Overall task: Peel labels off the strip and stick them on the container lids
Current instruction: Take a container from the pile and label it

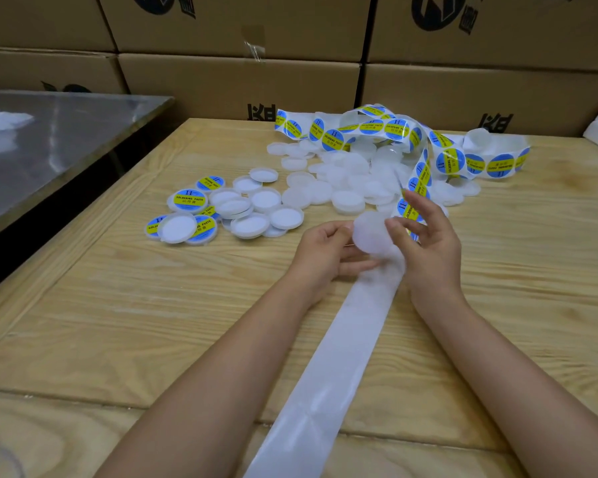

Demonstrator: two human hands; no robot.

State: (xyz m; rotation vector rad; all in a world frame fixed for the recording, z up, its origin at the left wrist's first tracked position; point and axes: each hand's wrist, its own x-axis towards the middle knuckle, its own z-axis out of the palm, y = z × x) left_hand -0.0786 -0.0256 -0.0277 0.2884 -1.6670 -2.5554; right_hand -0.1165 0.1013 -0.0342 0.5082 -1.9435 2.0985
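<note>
- Two hands meet mid-table [118, 305]: left hand [325, 250] grips a blank lid [372, 232] by its left rim.
- Right hand [432, 250], fingers spread, touches the lid's right rim; any pinch cannot be told.
- Strip [342, 357] runs lengthwise from far pile, behind right hand, to near edge.
- Labelled lids [187, 200] lie left; bare wood right.

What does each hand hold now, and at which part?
The left hand pinches a lid by its left rim; the right hand touches the right rim, grip unclear.
</note>
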